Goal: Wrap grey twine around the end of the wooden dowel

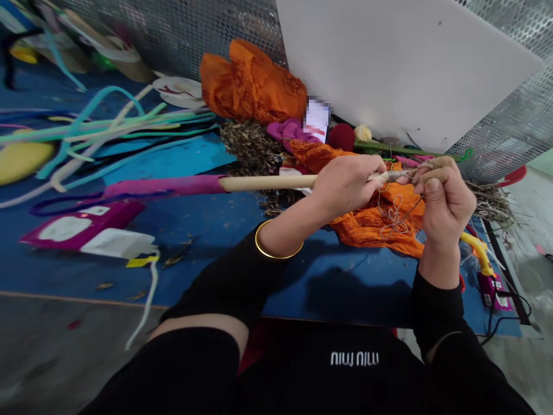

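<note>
A long wooden stick (272, 183) lies roughly level above the blue table, its left part wrapped in pink-purple material (173, 185). My left hand (348, 183) is closed around the stick near its right end. Grey string (395, 175) is wound round that end, just past my left fingers. My right hand (447, 199) is closed at the tip, pinching the string between thumb and fingers. Loose loops of string (394, 216) hang below, over crumpled orange cloth (367, 229).
Orange fabric (254, 83), dried plant matter (248, 147) and a phone (317, 120) lie behind. Coloured pipe-like strips (108, 129) and a purple box (82, 225) are at left. A yellow glue gun (478, 252) sits at right. A white board (401, 63) leans at the back.
</note>
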`<state>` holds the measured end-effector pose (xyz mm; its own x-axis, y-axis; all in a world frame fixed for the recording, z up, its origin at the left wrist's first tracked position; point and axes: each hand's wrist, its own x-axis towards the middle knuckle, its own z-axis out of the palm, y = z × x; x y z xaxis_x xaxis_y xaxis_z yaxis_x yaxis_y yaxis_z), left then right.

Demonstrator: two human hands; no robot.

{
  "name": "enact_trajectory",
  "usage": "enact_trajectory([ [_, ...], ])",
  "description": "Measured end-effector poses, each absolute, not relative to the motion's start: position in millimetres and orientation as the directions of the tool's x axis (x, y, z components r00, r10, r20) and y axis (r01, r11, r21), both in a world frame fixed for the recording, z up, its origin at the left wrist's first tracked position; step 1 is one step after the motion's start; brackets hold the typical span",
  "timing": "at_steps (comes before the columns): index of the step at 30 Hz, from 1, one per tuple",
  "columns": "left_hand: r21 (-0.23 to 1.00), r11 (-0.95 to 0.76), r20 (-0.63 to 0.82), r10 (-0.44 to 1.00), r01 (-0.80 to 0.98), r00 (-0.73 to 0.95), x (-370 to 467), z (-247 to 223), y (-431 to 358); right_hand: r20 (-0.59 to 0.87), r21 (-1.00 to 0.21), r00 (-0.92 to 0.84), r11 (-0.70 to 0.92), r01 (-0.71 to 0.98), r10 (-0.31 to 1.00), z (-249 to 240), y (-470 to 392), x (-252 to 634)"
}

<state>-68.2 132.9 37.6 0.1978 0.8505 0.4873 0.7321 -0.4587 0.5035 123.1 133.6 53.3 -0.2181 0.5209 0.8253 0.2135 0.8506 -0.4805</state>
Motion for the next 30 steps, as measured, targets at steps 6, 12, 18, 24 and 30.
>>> enact_trajectory([
  [6, 0.460, -0.474, 0.498, 0.838, 0.751, 0.224, -69, 37, 131, 0.808, -0.486, -0.293, 0.859, 0.160, 0.512, 48, 143, 125],
  [12, 0.326, -0.531, 0.517, 0.793, 0.782, 0.323, -67, 37, 127, 0.804, -0.442, -0.326, 0.867, 0.231, 0.497, 48, 149, 124],
  [18, 0.176, -0.591, 0.566, 0.715, 0.787, 0.411, -67, 37, 126, 0.708, -0.519, -0.352, 0.790, 0.328, 0.612, 50, 147, 124],
  [24, 0.103, -0.607, 0.602, 0.668, 0.788, 0.436, -65, 33, 128, 0.665, -0.521, -0.377, 0.762, 0.385, 0.645, 49, 150, 127],
  [30, 0.065, -0.620, 0.627, 0.635, 0.782, 0.451, -66, 29, 131, 0.657, -0.545, -0.371, 0.753, 0.368, 0.656, 49, 151, 127],
])
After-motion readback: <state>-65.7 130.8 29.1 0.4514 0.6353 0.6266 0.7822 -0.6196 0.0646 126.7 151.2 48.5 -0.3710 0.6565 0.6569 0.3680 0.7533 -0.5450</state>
